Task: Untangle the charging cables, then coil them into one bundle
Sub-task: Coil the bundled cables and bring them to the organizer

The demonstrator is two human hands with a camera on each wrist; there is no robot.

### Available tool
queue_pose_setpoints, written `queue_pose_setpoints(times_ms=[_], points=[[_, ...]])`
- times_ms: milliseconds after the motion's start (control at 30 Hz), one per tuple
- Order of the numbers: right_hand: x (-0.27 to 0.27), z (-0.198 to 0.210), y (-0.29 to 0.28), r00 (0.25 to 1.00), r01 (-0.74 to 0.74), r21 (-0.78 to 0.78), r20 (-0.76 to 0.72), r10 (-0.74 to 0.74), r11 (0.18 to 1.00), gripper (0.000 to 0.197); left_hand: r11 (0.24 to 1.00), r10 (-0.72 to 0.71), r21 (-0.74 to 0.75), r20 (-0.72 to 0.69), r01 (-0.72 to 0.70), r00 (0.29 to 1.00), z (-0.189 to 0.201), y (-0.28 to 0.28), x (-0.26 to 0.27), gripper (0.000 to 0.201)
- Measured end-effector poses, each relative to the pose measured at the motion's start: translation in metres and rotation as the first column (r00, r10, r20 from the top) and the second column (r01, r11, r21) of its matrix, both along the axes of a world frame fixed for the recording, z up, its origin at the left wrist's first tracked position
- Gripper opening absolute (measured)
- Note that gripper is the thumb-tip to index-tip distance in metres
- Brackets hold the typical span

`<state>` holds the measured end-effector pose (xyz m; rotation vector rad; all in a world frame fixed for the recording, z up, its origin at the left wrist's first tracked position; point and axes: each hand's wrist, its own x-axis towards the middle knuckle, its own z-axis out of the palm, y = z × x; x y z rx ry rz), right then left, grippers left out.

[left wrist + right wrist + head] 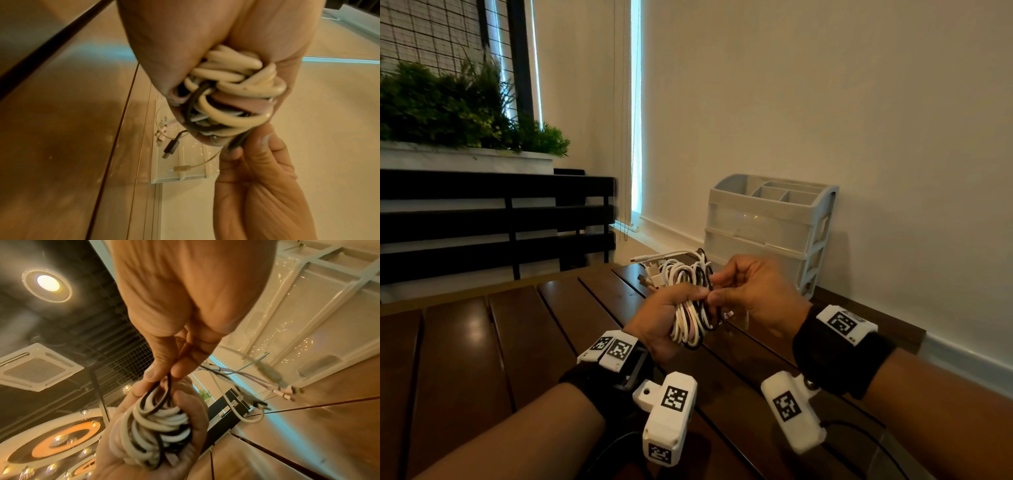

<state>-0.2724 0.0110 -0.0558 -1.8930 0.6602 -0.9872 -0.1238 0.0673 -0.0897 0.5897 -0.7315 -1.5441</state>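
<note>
A coiled bundle of white, black and pink charging cables (690, 301) is held above the wooden table. My left hand (664, 313) grips the bundle (232, 91) around its middle, fingers wrapped over the loops. My right hand (744, 289) meets it from the right and pinches a black cable strand (169, 382) between thumb and forefinger at the top of the coil (160, 430). Loose ends with plugs (650, 270) stick out to the left of the bundle; a black USB plug (171, 147) and pink and white plugs (284, 391) dangle free.
A slatted dark wooden table (517, 342) lies under the hands. A pale plastic drawer organizer (770, 226) stands at the back against the wall. A black slatted bench (493, 219) and a planter with greenery (448, 113) are at the left.
</note>
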Motion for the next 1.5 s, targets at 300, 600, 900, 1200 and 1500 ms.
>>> queue_pose_setpoints(times_ms=[300,600,900,1200,1500], points=[[0.003,-0.001,0.014,0.974,0.051,-0.282,-0.199,-0.111,0.958,0.014,0.997,0.081,0.006,0.026,-0.081,0.996,-0.003,-0.003,-0.001,0.029],[0.0,-0.011,0.012,0.92,0.007,-0.5,-0.336,-0.201,0.866,0.032,0.997,-0.004,-0.076,-0.089,-0.003,0.996,-0.005,-0.004,0.0,0.034],[-0.009,0.016,0.01,0.891,-0.073,-0.547,-0.412,-0.192,0.834,0.018,0.999,-0.027,-0.044,0.061,0.029,0.998,0.002,0.002,0.003,0.026],[0.004,0.058,0.002,0.589,-0.448,-0.689,-0.707,-0.392,0.569,0.082,0.992,-0.031,-0.107,0.288,0.065,0.957,0.007,0.005,0.004,0.016],[0.005,0.059,-0.016,0.58,-0.411,-0.54,-0.776,-0.246,0.734,0.004,0.996,-0.042,-0.055,0.332,0.064,0.942,0.003,0.0,0.01,0.036]])
